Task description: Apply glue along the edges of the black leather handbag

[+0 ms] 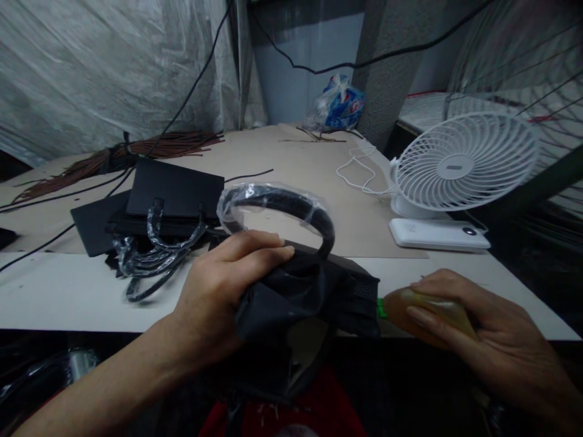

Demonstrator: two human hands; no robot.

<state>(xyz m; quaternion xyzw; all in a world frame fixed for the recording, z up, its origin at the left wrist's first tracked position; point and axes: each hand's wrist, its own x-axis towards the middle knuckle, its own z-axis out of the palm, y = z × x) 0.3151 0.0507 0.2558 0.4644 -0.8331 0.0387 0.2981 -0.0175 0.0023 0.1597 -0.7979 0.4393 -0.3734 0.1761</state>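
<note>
A black bag piece (282,297) with a plastic-wrapped handle (285,203) is at the table's front edge, partly hanging over it. My left hand (228,285) grips its folded material, thumb and fingers closed around it. In my right hand (478,328) is a soft squeeze bottle (428,312) holding amber liquid, lying sideways. Its green tip (381,308) points left, right at the black material's edge; whether it touches cannot be told. The underside of the bag piece is in shadow.
Black bag panels (175,188) with plastic-wrapped handles (155,249) are piled at left. Behind them lies a bundle of brown strips (122,155). A white fan (460,164) and a white power bank (437,235) stand right. A tied plastic bag (341,103) sits at the back.
</note>
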